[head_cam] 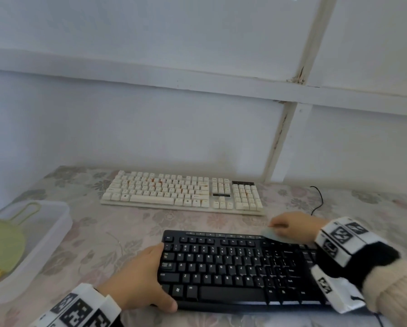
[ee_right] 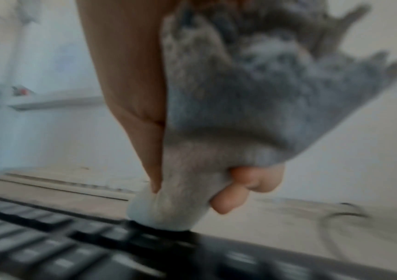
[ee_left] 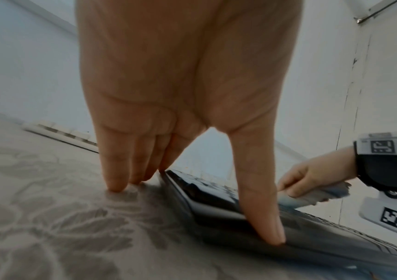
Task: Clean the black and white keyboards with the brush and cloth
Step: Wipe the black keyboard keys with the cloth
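Note:
The black keyboard [head_cam: 233, 267] lies near me on the flowered tablecloth. My left hand [head_cam: 155, 277] braces its left end: the straight fingers [ee_left: 118, 176] stand on the cloth beside it and the thumb [ee_left: 262, 208] presses its front edge. At the keyboard's far right edge, my right hand [head_cam: 292, 226] grips a bunched grey cloth [head_cam: 272, 234] and presses it down there. The right wrist view shows the cloth [ee_right: 228, 113] wadded between thumb and curled fingers [ee_right: 252, 181], touching the top row of the black keyboard [ee_right: 49, 246]. The white keyboard [head_cam: 181, 192] lies behind, by the wall. The green brush [head_cam: 4, 244] lies in a tray.
A clear plastic tray [head_cam: 56, 232] holding the brush stands at the table's left edge. A thin black cable [head_cam: 319, 199] curls on the cloth at the right, behind my right hand. The wall rises directly behind the white keyboard.

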A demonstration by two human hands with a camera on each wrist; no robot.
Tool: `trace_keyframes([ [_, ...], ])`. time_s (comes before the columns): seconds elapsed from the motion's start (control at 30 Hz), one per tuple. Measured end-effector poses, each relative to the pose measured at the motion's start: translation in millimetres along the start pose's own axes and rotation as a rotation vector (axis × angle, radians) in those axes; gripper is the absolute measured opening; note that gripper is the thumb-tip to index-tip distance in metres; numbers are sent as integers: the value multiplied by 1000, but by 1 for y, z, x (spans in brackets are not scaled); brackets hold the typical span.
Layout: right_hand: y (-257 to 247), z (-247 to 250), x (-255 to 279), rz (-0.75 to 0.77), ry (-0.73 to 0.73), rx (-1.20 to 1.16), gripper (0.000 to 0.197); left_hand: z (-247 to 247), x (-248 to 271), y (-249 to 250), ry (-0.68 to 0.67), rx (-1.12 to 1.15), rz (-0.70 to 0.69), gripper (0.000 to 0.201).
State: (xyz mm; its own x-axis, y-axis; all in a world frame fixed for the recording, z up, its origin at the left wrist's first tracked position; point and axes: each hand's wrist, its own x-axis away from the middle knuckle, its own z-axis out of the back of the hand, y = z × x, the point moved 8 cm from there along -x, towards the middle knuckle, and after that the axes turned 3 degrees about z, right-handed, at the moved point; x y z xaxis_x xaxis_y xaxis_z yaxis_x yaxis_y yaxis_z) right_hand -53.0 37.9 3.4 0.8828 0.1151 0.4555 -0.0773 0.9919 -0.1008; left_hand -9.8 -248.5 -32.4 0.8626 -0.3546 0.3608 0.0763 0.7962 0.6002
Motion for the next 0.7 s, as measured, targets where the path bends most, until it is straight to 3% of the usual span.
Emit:
trace_keyframes([
  [0.13, 61, 4, 16, -157, -21, 98, 31, 0, 2, -1, -21, 27, 16, 86],
  [0.23, 64, 10, 14, -224, -73, 197, 32, 1, 5, 2, -28, 33, 28, 81],
  [0.3, 30, 17, 4, -155, -37, 192, 33, 2, 7, 4, -30, 22, 36, 81],
  [0.5, -142, 17, -33, 278, 39, -61, 40, 2, 7, 4, -31, 28, 50, 85],
  [0.6, -190, 13, -49, 330, 46, -69, 37, -1, 3, -1, -37, 35, 75, 91],
  [0.7, -205, 7, -60, 317, 41, 0, 36, -4, -1, -4, -39, 86, 91, 95],
])
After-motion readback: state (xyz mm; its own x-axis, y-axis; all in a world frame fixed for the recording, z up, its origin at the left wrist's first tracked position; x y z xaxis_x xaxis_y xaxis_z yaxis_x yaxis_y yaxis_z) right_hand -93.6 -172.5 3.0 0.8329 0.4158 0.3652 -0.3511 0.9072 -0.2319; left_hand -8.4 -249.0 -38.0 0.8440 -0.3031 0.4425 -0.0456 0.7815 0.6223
